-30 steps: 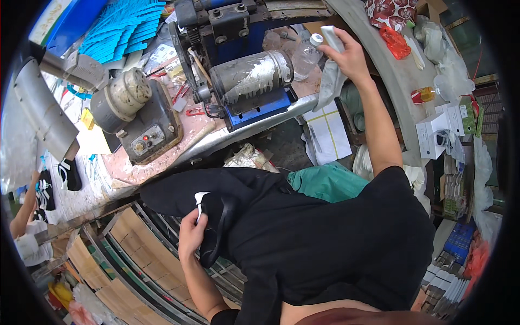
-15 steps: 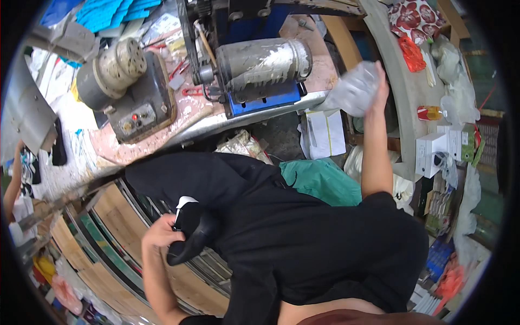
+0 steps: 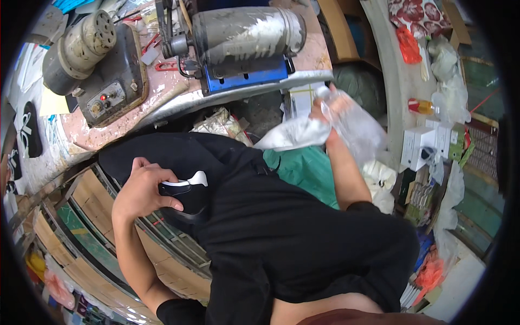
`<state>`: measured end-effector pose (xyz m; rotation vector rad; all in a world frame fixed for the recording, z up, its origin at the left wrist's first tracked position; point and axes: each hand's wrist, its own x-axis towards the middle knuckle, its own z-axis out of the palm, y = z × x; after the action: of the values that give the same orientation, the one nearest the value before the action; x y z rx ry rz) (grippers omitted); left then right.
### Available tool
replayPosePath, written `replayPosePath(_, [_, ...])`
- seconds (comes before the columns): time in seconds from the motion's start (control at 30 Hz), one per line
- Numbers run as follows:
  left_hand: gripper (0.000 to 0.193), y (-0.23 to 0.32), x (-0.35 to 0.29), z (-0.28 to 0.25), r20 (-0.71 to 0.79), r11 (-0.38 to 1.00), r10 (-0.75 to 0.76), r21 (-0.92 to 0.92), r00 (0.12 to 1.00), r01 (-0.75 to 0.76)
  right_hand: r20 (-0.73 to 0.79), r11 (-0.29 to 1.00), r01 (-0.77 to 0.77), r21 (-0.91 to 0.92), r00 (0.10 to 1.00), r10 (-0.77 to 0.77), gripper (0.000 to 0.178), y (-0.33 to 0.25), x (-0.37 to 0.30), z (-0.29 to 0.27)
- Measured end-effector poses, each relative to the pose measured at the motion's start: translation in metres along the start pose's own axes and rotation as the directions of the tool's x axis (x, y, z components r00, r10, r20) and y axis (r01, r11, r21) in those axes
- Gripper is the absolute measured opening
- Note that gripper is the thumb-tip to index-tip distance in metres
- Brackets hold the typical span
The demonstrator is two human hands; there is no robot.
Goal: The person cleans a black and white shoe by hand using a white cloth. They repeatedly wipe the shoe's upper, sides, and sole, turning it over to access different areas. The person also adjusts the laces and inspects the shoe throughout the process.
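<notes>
My left hand (image 3: 142, 187) grips a black shoe (image 3: 187, 201) over my lap, thumb on one side and fingers on the other. A smooth white piece (image 3: 199, 179) shows at the shoe's upper edge; whether it is part of the shoe I cannot tell. Out to the right, my right hand (image 3: 324, 108) is closed on a clear plastic bag (image 3: 364, 127), which partly veils the fingers. Some whitish crumpled plastic (image 3: 300, 131) hangs just left of that hand, above a green plastic sack (image 3: 303, 170).
Ahead stands a workbench (image 3: 165, 100) with a roller machine (image 3: 246, 35) and a grey machine with a red light (image 3: 103, 92). Another black shoe (image 3: 30, 130) lies at the bench's left. A rack of boards (image 3: 81, 244) is at my left; white boxes (image 3: 420, 146) sit on the right-hand ledge.
My right hand has come down and leftward, and the plastic bag has spread out. My left hand has turned and risen slightly with the shoe. The whole view has shifted.
</notes>
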<state>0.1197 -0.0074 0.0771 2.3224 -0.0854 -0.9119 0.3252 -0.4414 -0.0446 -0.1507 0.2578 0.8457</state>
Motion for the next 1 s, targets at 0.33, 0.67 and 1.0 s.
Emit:
replayPosePath(0.33, [0.076,-0.016,0.004,0.029,-0.186,0.97,0.061,-0.222,0.981,-0.102,-0.04,0.996,0.021,-0.082,0.999,-0.024,0.059,0.002,0.0,0.009])
replayPosePath(0.67, [0.063,-0.025,0.007,0.03,-0.142,0.939,0.225,-0.231,0.964,-0.254,-0.252,0.91,0.146,-0.389,0.933,-0.258,0.038,-0.066,-0.006,-0.001])
replayPosePath(1.0, [0.069,-0.029,-0.005,0.041,-0.2,0.956,0.206,-0.169,0.958,-0.241,0.288,-0.101,0.312,-0.945,0.642,-0.711,0.027,-0.088,0.0,0.036])
